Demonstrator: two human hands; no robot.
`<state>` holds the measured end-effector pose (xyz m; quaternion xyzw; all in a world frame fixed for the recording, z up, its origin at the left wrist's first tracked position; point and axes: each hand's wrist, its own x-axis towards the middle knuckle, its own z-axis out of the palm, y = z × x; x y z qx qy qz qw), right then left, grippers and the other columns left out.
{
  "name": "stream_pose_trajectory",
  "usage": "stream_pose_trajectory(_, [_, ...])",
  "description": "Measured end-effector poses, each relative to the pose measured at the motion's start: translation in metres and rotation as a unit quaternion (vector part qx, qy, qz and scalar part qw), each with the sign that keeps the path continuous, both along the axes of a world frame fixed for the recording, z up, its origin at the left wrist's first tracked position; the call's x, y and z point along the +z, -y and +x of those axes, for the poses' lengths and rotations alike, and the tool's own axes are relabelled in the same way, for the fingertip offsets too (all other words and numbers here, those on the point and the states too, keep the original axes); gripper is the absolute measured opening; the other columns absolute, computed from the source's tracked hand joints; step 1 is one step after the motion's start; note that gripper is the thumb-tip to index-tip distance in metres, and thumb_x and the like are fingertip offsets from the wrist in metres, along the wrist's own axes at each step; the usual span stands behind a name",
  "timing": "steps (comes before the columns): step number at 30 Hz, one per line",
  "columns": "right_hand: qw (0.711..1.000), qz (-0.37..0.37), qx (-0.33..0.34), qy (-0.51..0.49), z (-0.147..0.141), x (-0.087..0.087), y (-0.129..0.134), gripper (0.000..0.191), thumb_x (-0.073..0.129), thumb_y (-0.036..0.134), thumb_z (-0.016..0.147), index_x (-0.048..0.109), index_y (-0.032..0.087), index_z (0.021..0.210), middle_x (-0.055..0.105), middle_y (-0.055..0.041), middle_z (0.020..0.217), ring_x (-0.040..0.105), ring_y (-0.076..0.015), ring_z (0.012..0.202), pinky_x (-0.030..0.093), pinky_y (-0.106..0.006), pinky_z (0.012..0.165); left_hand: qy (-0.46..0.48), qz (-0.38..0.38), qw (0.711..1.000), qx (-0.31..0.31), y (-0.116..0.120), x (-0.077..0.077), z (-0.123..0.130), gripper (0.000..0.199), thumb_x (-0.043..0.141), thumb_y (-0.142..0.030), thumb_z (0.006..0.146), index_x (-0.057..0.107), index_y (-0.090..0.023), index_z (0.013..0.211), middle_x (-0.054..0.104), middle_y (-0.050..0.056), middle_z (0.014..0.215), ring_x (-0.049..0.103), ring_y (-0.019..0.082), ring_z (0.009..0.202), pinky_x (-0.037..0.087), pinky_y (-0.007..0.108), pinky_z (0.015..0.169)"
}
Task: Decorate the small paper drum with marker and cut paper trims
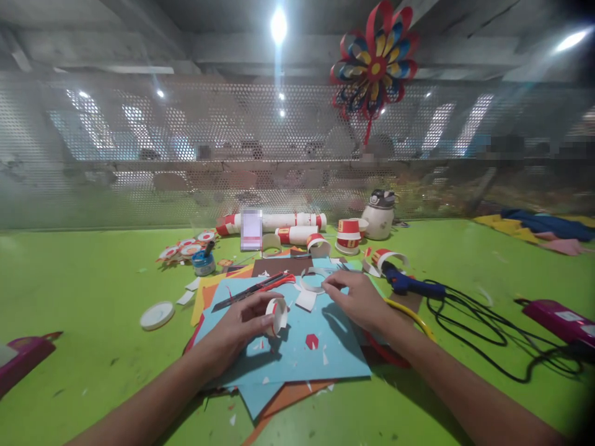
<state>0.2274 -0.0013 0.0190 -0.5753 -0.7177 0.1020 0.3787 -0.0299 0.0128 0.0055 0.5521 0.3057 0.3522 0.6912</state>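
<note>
My left hand (pixel 246 325) grips a short white paper ring (pixel 277 316) with red marks, apparently cut from a paper cup, between thumb and fingers. The fingertips of my right hand (pixel 356 294) are closed at the right edge of a thin white paper ring (pixel 312 282). Under both hands lies light blue paper (pixel 297 362), with a red paper piece (pixel 312 341) and white scraps on it. A small white paper piece (pixel 305 301) sits just below the thin ring. Beside my left hand rests a utility knife (pixel 246 293), next to a red-handled tool (pixel 279 282).
Behind stand stacked paper cups (pixel 348 235), long cup tubes (pixel 295 221) and a bottle (pixel 377 217). A blue jar (pixel 203 263) and white lid (pixel 157 315) are left. At right lies a blue glue gun (pixel 411 284) with a black cord; a paper flower (pixel 376 68) rises behind.
</note>
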Motion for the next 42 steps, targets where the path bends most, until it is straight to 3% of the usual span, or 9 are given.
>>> stream_pose_trajectory(10, [1.000, -0.006, -0.002, 0.009, -0.002, -0.002, 0.001, 0.022, 0.053, 0.026, 0.084, 0.071, 0.019, 0.074, 0.073, -0.0046, 0.076, 0.062, -0.0183, 0.070, 0.043, -0.028, 0.064, 0.017, -0.002, 1.000, 0.011, 0.001, -0.002, 0.000, 0.044, 0.079, -0.035, 0.074, 0.069, -0.020, 0.114, 0.063, 0.011, 0.104, 0.058, 0.021, 0.087, 0.049, 0.032, 0.073])
stream_pose_trajectory(19, [0.999, 0.014, -0.018, 0.027, 0.007, -0.007, -0.007, 0.034, 0.054, 0.031, 0.085, 0.052, 0.020, 0.053, 0.058, -0.0019, 0.061, 0.053, -0.0161, 0.061, 0.041, -0.031, 0.064, -0.052, 0.080, 0.995, -0.002, -0.002, -0.003, -0.001, 0.041, 0.075, -0.033, 0.078, 0.065, -0.021, 0.116, 0.066, 0.010, 0.107, 0.060, 0.019, 0.086, 0.050, 0.031, 0.072])
stream_pose_trajectory(29, [0.998, 0.030, -0.011, 0.045, 0.003, -0.011, -0.008, 0.014, 0.056, 0.018, 0.083, 0.067, 0.016, 0.075, 0.069, -0.0070, 0.077, 0.062, -0.0203, 0.074, 0.047, -0.033, 0.071, -0.065, 0.098, 0.993, -0.012, -0.001, -0.002, -0.002, 0.045, 0.074, -0.029, 0.079, 0.061, -0.022, 0.121, 0.067, 0.007, 0.105, 0.061, 0.017, 0.084, 0.049, 0.031, 0.075])
stream_pose_trajectory(37, [0.995, 0.044, -0.004, 0.092, 0.004, -0.013, -0.008, 0.013, 0.058, 0.014, 0.083, 0.069, 0.016, 0.076, 0.071, -0.0112, 0.083, 0.061, -0.0262, 0.086, 0.045, -0.045, 0.087, -0.074, 0.112, 0.991, -0.016, -0.005, -0.010, -0.005, 0.046, 0.075, -0.029, 0.079, 0.062, -0.030, 0.123, 0.067, 0.005, 0.114, 0.061, 0.020, 0.102, 0.050, 0.032, 0.087])
stream_pose_trajectory(42, [0.994, 0.055, 0.006, 0.090, -0.001, -0.008, -0.002, 0.012, 0.058, 0.016, 0.085, 0.067, 0.017, 0.077, 0.071, -0.0099, 0.084, 0.061, -0.0251, 0.086, 0.045, -0.046, 0.088, -0.079, 0.125, 0.989, -0.009, -0.004, -0.008, -0.005, 0.045, 0.074, -0.031, 0.080, 0.062, -0.027, 0.122, 0.067, 0.006, 0.112, 0.063, 0.019, 0.096, 0.052, 0.031, 0.082])
